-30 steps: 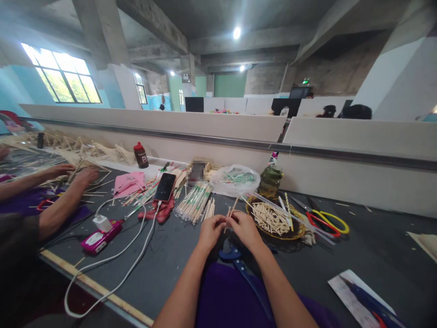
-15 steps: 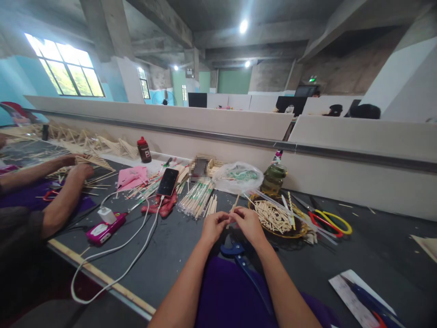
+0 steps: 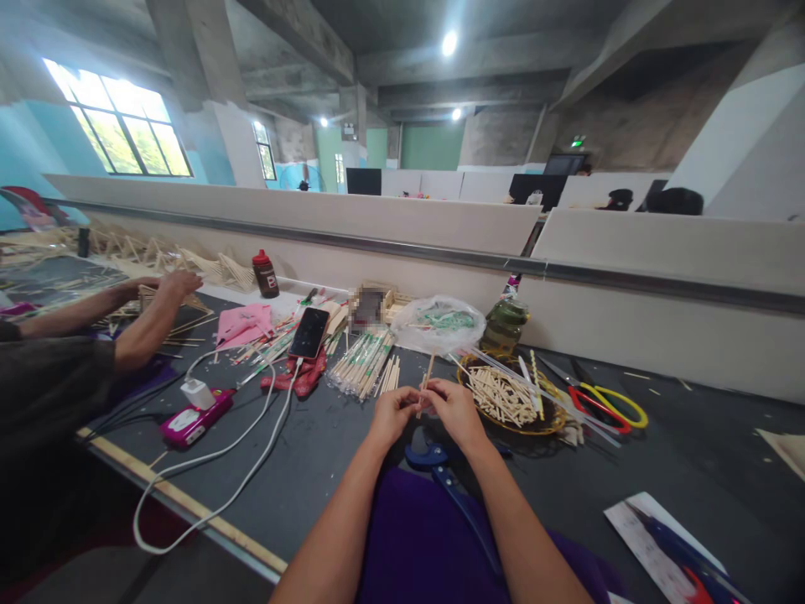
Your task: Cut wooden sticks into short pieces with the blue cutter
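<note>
My left hand and my right hand meet over the dark table, fingers pinched together on a thin wooden stick that points up and away from me. Just below my hands lies a blue-handled cutter on purple cloth. To the right of my right hand stands a shallow yellow-rimmed dish filled with short cut sticks.
A wrapped bundle of sticks, a phone on a white cable, a pink charger, a clear bag, a green bottle and yellow-handled scissors lie around. At left a co-worker's arms reach over stick frames.
My hands keep the stick in nearly the same place. The co-worker's hand at left has lifted and reached further back over the stick frames.
</note>
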The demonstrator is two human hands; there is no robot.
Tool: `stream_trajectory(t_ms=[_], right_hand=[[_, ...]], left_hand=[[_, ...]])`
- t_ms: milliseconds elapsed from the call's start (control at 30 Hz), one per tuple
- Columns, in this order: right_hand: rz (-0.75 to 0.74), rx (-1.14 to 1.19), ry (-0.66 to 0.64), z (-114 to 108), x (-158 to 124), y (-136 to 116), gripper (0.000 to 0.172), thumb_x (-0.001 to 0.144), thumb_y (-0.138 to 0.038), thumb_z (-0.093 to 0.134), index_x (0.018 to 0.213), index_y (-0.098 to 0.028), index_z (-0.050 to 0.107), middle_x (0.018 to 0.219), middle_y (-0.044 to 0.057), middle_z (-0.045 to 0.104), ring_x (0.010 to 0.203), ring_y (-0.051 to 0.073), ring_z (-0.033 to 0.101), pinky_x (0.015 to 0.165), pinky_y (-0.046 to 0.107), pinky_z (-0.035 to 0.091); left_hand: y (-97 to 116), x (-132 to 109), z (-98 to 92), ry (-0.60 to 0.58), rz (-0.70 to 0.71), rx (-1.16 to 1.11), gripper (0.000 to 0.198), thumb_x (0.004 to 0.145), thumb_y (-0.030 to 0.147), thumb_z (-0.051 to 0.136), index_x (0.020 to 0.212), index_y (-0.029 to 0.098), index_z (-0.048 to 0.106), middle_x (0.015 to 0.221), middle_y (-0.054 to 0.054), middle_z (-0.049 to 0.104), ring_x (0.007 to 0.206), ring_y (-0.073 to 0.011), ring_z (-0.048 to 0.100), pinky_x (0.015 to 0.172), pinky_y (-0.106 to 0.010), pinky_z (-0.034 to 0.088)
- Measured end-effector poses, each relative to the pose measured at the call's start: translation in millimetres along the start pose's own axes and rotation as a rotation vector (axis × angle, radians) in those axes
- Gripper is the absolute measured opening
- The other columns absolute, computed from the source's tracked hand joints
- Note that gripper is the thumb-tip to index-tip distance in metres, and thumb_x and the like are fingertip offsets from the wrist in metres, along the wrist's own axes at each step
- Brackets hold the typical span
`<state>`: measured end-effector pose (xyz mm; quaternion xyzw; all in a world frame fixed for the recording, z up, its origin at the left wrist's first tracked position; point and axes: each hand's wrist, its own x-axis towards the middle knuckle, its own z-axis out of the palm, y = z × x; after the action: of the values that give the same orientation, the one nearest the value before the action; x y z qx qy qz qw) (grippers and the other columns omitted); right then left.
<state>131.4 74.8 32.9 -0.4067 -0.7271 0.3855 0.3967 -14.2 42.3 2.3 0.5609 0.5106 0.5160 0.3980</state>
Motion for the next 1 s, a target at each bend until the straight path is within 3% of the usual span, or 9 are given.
stream_trajectory(t_ms=[167, 433, 600, 833, 1000], right_hand=[[-0.018, -0.019, 0.01, 0, 0, 4, 0.021, 0.082, -0.034, 0.056, 0.087, -0.021, 0.071, 0.087, 0.006, 0.073, 0.079, 0.021, 0.068, 0.071, 0.032, 0.055], [-0.084, -0.072, -0.009, -4, -1, -1, 0.022, 0.083, -0.033, 0.055, 0.094, -0.023, 0.072, 0.088, 0.005, 0.072, 0.077, 0.02, 0.067, 0.069, 0.032, 0.054], [-0.141, -0.121, 0.056, -4, -1, -6, 0.023, 0.084, -0.035, 0.054, 0.091, -0.021, 0.072, 0.089, 0.007, 0.07, 0.082, 0.021, 0.065, 0.074, 0.031, 0.052], [-0.036, 0.08, 0.055, -3, -1, -2, 0.029, 0.082, -0.044, 0.056, 0.083, -0.02, 0.072, 0.09, 0.007, 0.07, 0.069, 0.019, 0.066, 0.065, 0.031, 0.056], [-0.093, 0.015, 0.066, -4, 0, 0, 0.028, 0.083, -0.043, 0.056, 0.08, -0.02, 0.073, 0.09, 0.008, 0.07, 0.078, 0.02, 0.067, 0.071, 0.032, 0.055]], left_hand=[[-4, 0, -0.9, -0.042, 0.012, 0.038, 0.024, 0.072, 0.022, 0.063, 0.094, 0.017, 0.073, 0.086, -0.004, 0.075, 0.081, -0.0183, 0.067, 0.077, -0.028, 0.051], [-2, -1, 2.5, 0.001, 0.042, 0.062, 0.024, 0.071, 0.018, 0.061, 0.092, 0.019, 0.075, 0.084, -0.003, 0.075, 0.08, -0.0184, 0.068, 0.076, -0.029, 0.052], [-1, -1, 2.8, 0.015, 0.045, 0.125, 0.018, 0.071, 0.016, 0.059, 0.08, 0.017, 0.076, 0.076, -0.001, 0.073, 0.074, -0.0167, 0.066, 0.072, -0.026, 0.051], [-7, 2, 4.7, -0.012, 0.038, -0.014, 0.026, 0.069, 0.019, 0.062, 0.091, 0.018, 0.076, 0.088, -0.004, 0.075, 0.082, -0.0202, 0.067, 0.079, -0.03, 0.05], [-2, 4, 5.9, -0.019, 0.059, -0.124, 0.022, 0.068, 0.023, 0.065, 0.085, 0.016, 0.076, 0.082, -0.006, 0.074, 0.077, -0.0199, 0.066, 0.074, -0.03, 0.05]])
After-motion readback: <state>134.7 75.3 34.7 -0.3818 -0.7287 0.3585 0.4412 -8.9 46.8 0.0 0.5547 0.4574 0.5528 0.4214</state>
